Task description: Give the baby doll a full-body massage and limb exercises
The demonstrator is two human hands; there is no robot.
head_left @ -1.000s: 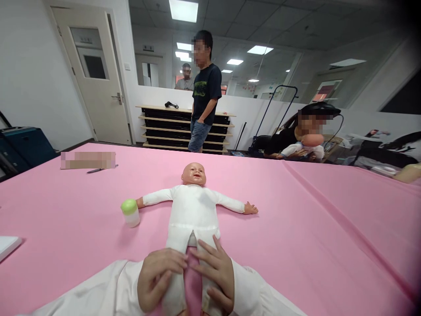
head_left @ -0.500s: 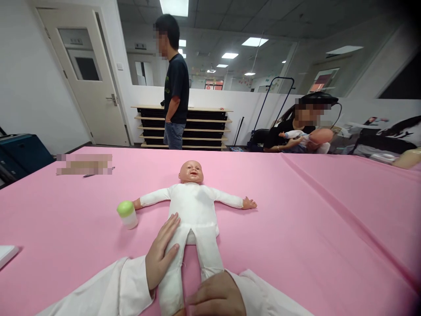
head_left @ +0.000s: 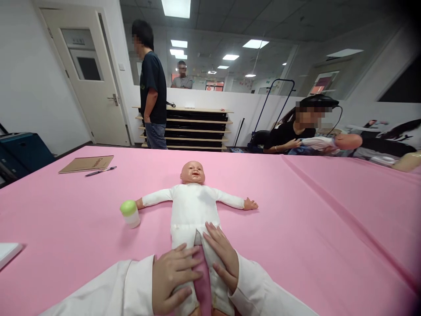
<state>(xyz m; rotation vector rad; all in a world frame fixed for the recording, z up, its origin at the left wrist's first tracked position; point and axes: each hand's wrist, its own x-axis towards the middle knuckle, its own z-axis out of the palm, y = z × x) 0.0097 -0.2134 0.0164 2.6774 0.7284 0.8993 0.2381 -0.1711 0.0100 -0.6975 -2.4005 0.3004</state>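
A baby doll (head_left: pixel 194 204) in a white cloth body lies on its back, arms spread and head away from me. Across the doll's leg on the left lies my left hand (head_left: pixel 174 276), fingers apart. My right hand (head_left: pixel 223 254) rests on the other thigh and hip with its fingers stretched toward the waist. Both palms are hidden against the cloth. Beside the doll's hand on the left stands a small jar with a green lid (head_left: pixel 130 214).
The pink-covered table (head_left: pixel 312 237) carries a brown notebook (head_left: pixel 86 163), a pen (head_left: pixel 100 171) and a white object (head_left: pixel 9 253) at the left edge. One person (head_left: pixel 153 87) stands behind the table. Another person (head_left: pixel 296 131) sits at the right holding a doll (head_left: pixel 320 144).
My left hand has slid from the doll's hip down its leg. My right hand has moved up from the lower leg to the thigh. The standing person has shifted left.
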